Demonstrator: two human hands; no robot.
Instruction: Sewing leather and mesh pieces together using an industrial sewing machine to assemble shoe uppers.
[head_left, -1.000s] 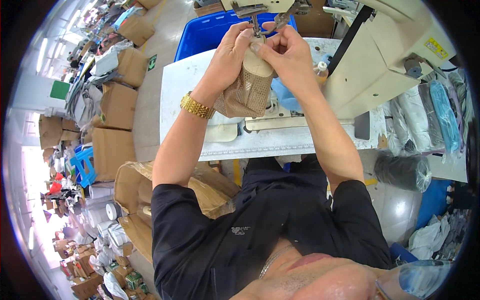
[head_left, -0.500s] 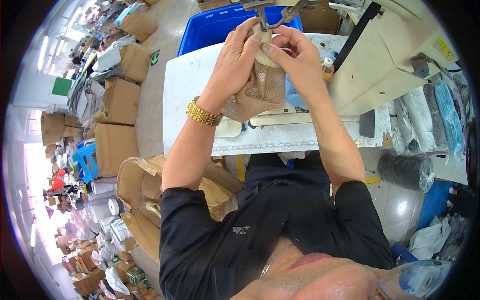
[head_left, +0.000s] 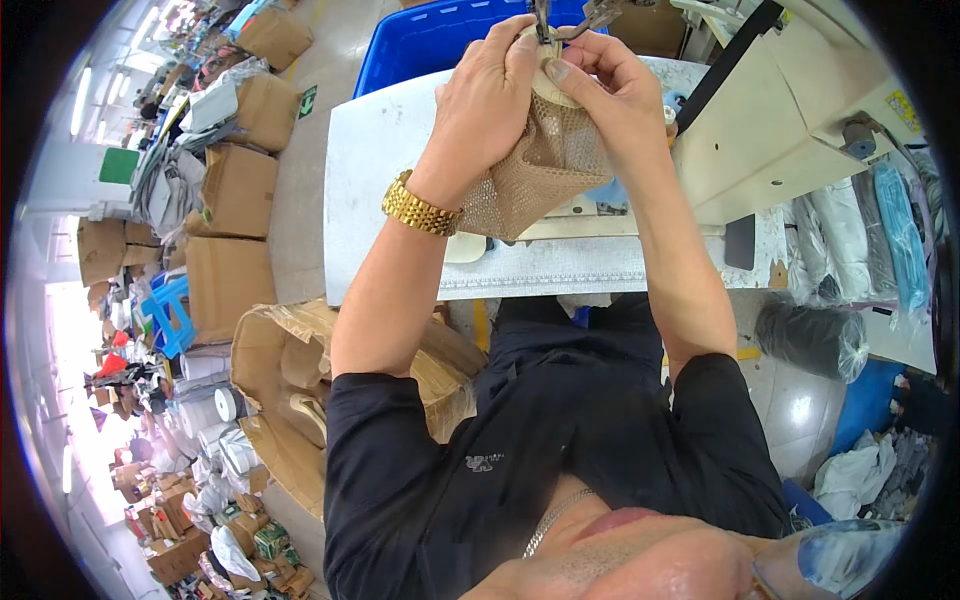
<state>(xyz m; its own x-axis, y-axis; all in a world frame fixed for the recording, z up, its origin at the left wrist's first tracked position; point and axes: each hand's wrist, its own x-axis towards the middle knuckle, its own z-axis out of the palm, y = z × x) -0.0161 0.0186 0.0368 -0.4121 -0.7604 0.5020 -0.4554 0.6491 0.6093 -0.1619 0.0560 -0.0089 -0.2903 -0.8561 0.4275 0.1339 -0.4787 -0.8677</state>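
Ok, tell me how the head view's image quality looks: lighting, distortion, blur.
Head view: strong fisheye, the white table edge bows and a dark rim frames the picture; the far left is blown out by bright light; both hands, left hand and right hand, and the tan mesh piece are evenly lit and sharp; the bottom edge is soft.

garment or shoe workshop floor: industrial sewing machine on a white worktable, blue plastic crate behind it, stacked cardboard boxes, bagged material rolls along the aisle.
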